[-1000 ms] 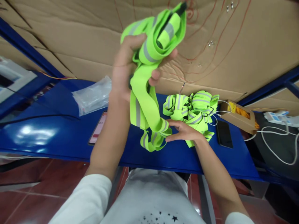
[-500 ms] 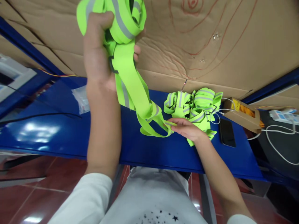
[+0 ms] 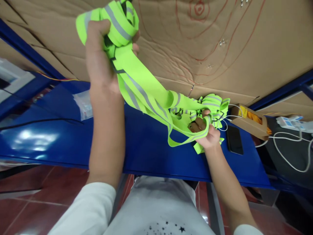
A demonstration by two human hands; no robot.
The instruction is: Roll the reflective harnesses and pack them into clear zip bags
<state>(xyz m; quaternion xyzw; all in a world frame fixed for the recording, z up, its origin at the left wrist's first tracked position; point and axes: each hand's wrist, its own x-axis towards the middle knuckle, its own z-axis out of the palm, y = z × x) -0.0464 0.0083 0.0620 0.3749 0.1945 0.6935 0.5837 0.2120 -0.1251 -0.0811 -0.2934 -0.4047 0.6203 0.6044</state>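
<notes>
Raised at the upper left, my left hand (image 3: 99, 54) is wrapped round a bundle of neon-yellow reflective strap (image 3: 144, 76) with grey stripes and a black buckle near the palm. From that bundle, long lengths of strap stretch down to the right. My right hand (image 3: 207, 132) has its fingers hooked through the loop at the far end, thumb up, gripping the band and holding it fairly taut. Just behind the right hand lies a pile of similar rolled reflective straps (image 3: 212, 100) on the blue table (image 3: 151, 140), partly hidden by hand and strap.
Right of the pile lie a black phone (image 3: 234, 139) and a cardboard box (image 3: 251, 122) with orange contents, with white cables (image 3: 290, 138) nearby. A clear plastic bag (image 3: 83, 104) sits behind my left forearm. A cardboard panel (image 3: 166, 55) with red drawn lines stands behind the table.
My right hand has moved right and slightly up, its fingers now inside the loop, and the hanging strap has been drawn out longer. My left hand has shifted slightly left with the bundle.
</notes>
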